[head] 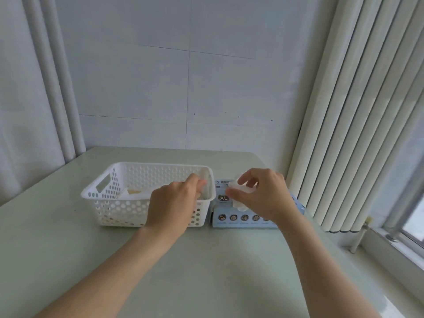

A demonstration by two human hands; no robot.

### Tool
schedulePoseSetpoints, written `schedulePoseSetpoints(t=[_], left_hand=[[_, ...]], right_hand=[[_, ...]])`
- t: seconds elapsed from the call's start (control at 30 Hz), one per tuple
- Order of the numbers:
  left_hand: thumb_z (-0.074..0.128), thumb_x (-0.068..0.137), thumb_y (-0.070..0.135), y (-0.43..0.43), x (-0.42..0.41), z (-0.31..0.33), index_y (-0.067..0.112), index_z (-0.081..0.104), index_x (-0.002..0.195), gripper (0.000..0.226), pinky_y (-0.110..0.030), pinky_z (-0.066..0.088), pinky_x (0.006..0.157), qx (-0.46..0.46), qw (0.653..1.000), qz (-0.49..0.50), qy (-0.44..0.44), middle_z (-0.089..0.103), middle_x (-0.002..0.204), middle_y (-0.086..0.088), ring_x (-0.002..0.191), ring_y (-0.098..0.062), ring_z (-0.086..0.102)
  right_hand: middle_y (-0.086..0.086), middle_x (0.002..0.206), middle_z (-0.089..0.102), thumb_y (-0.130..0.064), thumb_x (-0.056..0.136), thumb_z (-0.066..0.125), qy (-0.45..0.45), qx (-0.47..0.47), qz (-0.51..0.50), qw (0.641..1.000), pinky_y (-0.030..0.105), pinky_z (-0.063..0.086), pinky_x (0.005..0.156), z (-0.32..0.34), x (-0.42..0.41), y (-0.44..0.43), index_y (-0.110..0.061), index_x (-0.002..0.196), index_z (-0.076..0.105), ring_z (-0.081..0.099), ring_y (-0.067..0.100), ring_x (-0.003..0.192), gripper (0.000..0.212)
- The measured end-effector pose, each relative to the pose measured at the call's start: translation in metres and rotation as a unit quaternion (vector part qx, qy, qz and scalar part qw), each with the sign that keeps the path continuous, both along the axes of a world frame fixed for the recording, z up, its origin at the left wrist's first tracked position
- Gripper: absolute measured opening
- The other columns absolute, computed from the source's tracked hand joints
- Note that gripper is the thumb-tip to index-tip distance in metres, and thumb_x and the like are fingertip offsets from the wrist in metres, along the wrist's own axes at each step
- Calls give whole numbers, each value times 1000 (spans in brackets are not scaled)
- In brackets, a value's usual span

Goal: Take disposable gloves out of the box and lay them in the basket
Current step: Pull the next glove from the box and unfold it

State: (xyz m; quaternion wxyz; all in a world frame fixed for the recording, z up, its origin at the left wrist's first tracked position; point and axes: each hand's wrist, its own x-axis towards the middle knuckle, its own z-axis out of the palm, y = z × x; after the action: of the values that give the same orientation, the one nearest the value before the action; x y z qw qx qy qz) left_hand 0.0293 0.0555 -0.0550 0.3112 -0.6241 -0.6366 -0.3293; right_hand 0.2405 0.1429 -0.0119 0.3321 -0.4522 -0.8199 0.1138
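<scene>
Right hand (263, 196), centre-right of frame, has thumb & fingertips pinched on a see-through white disposable glove (238, 203), bunched up and partly clear of the top slot of the light-blue cardboard glove box (243, 218). The other fingers are loosely curled above it. So this looks like the pull-out step: glove gripped but its lower end at the box top, not yet free. Left hand (172, 203) sits just left of that, over the right end of the white perforated plastic basket (146, 173), fingers curled w/ tips at the basket's right inner wall. Can't tell if it's got hold of anything there, it's too blurry. A pale crumpled layer (135, 192) lies on the basket floor, prob. gloves already in, so I'd judge the task underway, not done. Box & basket stand side by side, nearly touching, mid-frame on the pale grey-green table (218, 271). Next move, I reckon: lift the glove straight up till it's clear of the slot w/o dragging the box, carry it left over the rim, lay it flat.
</scene>
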Motion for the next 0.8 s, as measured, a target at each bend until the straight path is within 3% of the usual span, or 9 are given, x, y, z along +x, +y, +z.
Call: schedulePoseSetpoints(t=[0.1,0.2,0.27,0.33,0.37,0.43,0.57,0.63,0.8], left_hand=[[59,102,28,1,-7,-8,13,72,94,22,-29,39,36,31,999,-6,-34,55,49,6,38,-17,48],[59,107,20,-1,-6,-10,11,71,98,18,-37,51,48,80,995,-44,-49,66,70,3,57,-18,60],[59,107,18,-3,3,-7,11,70,101,14,-39,54,67,93,993,-78,-7,68,88,1,76,-21,64],[63,104,19,-2,16,-2,12,71,100,11,-40,51,79,94,989,-106,32,66,95,0,87,-24,63],[66,102,21,-1,23,1,13,71,99,10,-40,50,81,90,988,-116,45,66,96,0,90,-25,63],[66,101,31,5,34,7,16,72,95,17,-41,48,85,69,989,-121,56,67,95,2,95,-26,63],[50,95,66,23,55,16,25,74,98,48,-39,44,91,-35,995,-85,-25,71,97,12,100,-18,60],[49,92,74,32,67,19,27,73,107,55,-37,43,94,-68,992,-81,-70,73,102,13,102,-16,61],[65,98,54,46,87,27,26,73,102,30,-43,55,85,-24,970,-156,-185,74,83,12,76,-13,69]], right_hand=[[-13,77,72,-31,91,79,4,7,-3,1000,33,59,62,-3,0,4,-24,86,81,65,5,71,10],[-5,73,74,-21,94,74,15,8,-13,1000,45,62,61,-7,1,9,-18,84,81,68,17,65,13],[-9,72,72,-21,94,76,53,24,-24,998,35,61,68,-9,3,15,-20,87,81,68,12,68,9],[-14,69,69,-23,94,78,91,56,-38,994,15,52,68,-8,4,17,-22,94,82,66,6,70,5],[-14,70,69,-24,96,77,107,76,-42,991,12,48,68,-7,3,18,-22,98,83,67,6,71,7],[-8,76,75,-25,99,73,139,108,-50,983,20,52,76,-6,3,18,-21,105,82,70,10,72,11],[-6,79,77,-26,104,66,204,153,-73,964,28,54,78,-6,4,19,-19,112,78,72,15,75,17],[-12,71,72,-25,105,63,227,151,-72,959,27,50,77,-6,4,19,-19,115,77,68,8,70,18],[-18,63,65,-21,105,63,238,106,-18,965,31,48,74,-9,6,25,-21,108,79,60,-3,59,16]])
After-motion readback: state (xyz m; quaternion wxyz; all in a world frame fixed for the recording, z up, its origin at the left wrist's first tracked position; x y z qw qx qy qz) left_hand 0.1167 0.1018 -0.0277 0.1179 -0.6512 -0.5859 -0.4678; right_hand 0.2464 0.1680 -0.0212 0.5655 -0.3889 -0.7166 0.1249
